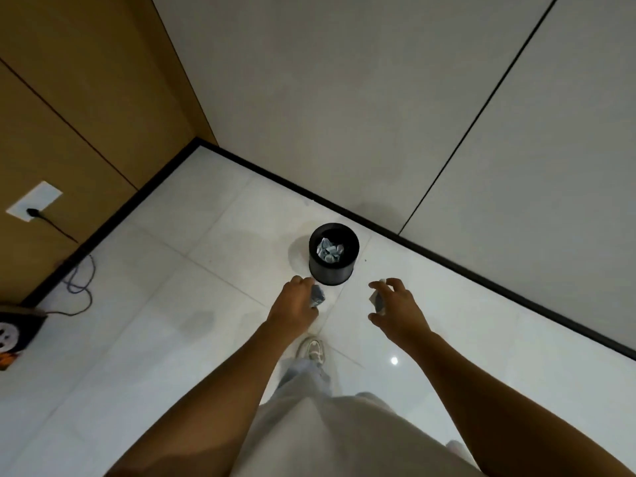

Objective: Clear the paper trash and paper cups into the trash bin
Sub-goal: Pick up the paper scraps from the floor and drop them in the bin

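Risk: both scraps sit short of the trash bin point(334, 270), whose mouth lies farther off; released from here they would likely land on the floor point(172, 304). Left hand point(292, 304), arm extended, grip curled round a bluish paper scrap point(318, 295). Right hand point(395, 304), fingers spread and bent, pinches a crumpled paper piece point(377, 299). The bin already contains paper.

We note the trash bin point(334, 254) on the floor point(206, 304) near the far wall point(344, 98), crumpled paper point(330, 250) inside; wall outlet point(33, 201) far left.
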Action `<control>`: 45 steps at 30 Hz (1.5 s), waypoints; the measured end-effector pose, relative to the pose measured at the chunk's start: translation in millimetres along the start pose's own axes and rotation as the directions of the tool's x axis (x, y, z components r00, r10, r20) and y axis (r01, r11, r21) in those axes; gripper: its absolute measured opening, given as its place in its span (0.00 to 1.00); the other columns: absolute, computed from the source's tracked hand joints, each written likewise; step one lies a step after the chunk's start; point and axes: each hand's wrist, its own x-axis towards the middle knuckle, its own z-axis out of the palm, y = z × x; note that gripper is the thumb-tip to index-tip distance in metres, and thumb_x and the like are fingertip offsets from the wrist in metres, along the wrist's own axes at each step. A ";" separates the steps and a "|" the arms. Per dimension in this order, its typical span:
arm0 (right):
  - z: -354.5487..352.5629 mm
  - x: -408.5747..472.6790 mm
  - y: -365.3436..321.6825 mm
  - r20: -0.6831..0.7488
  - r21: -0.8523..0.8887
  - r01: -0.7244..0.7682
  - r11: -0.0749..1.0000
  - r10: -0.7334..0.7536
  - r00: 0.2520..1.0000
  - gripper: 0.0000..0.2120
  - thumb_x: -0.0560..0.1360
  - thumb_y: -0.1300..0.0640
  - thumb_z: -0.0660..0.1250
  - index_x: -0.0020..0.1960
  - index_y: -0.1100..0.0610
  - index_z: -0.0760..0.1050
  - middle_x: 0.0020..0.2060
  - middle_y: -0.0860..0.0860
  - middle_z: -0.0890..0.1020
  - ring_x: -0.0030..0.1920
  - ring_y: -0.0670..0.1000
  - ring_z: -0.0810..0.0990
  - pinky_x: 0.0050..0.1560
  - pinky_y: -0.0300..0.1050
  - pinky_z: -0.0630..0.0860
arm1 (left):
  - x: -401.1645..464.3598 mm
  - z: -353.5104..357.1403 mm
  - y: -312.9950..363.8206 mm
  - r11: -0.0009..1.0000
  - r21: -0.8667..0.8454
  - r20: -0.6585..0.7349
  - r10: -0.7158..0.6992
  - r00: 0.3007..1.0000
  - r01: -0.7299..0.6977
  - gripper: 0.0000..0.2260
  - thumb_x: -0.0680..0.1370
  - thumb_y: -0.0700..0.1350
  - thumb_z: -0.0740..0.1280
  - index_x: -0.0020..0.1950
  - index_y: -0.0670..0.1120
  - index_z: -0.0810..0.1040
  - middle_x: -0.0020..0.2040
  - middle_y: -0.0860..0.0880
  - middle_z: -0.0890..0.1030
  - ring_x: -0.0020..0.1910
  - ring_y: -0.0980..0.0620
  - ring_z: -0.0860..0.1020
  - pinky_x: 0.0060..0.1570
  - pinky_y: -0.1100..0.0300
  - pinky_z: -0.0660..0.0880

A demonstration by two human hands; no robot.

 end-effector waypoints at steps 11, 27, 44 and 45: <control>-77.3 159.3 -2.3 0.124 -0.065 0.087 0.994 -0.079 0.989 0.32 0.73 0.58 0.71 0.74 0.50 0.63 0.71 0.52 0.65 0.67 0.55 0.69 0.63 0.47 0.72 | 143.5 -33.2 27.6 0.991 -0.041 0.015 -0.127 0.992 0.127 0.14 0.71 0.36 0.66 0.56 0.39 0.75 0.55 0.40 0.76 0.55 0.43 0.75 0.58 0.55 0.72; -36.1 387.1 45.3 0.439 -0.113 0.253 0.961 -0.180 0.880 0.35 0.75 0.56 0.70 0.76 0.52 0.56 0.72 0.53 0.64 0.69 0.55 0.67 0.65 0.49 0.71 | 296.7 59.8 9.1 0.845 -0.251 -0.038 -0.496 0.867 0.473 0.08 0.72 0.35 0.65 0.49 0.44 0.76 0.49 0.47 0.76 0.48 0.49 0.75 0.45 0.61 0.73; 98.7 487.5 121.9 0.474 -0.113 0.009 0.994 0.046 0.879 0.35 0.78 0.51 0.65 0.78 0.50 0.49 0.77 0.54 0.57 0.75 0.56 0.59 0.71 0.52 0.63 | 418.1 179.7 -72.8 0.804 -0.333 0.036 -0.511 0.859 0.492 0.15 0.75 0.40 0.69 0.60 0.44 0.73 0.56 0.46 0.77 0.56 0.49 0.76 0.55 0.60 0.75; 95.1 486.3 126.5 0.473 -0.124 -0.009 0.992 0.067 0.879 0.35 0.78 0.52 0.65 0.78 0.50 0.50 0.77 0.53 0.58 0.75 0.56 0.59 0.71 0.51 0.63 | 429.1 180.3 -73.0 0.809 -0.332 0.055 -0.497 0.866 0.485 0.17 0.75 0.41 0.69 0.62 0.43 0.71 0.58 0.45 0.77 0.58 0.47 0.76 0.57 0.57 0.75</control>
